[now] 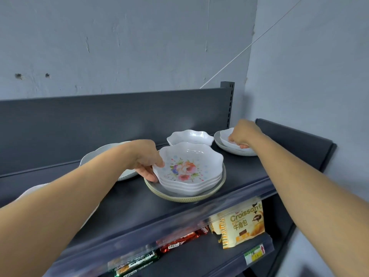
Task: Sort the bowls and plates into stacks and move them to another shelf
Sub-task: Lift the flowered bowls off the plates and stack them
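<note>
On the dark top shelf (127,202), a stack of white scalloped bowls (189,168) with a flower print sits on a grey ribbed plate (185,197). My left hand (146,160) grips the stack's left rim, thumb inside. Behind it stands a single white scalloped bowl (190,136). At the far right, a small white bowl (225,134) rests on another grey plate (237,151); my right hand (244,133) is closed on that bowl's rim. A further grey plate (103,151) lies at the left, partly hidden by my left forearm.
The shelf has a dark back panel (99,118) and a raised end panel (295,140) at the right. Below hang a Croissant packet (242,224) and red snack wrappers (179,242). A pale plate edge (33,189) shows at the left behind my arm.
</note>
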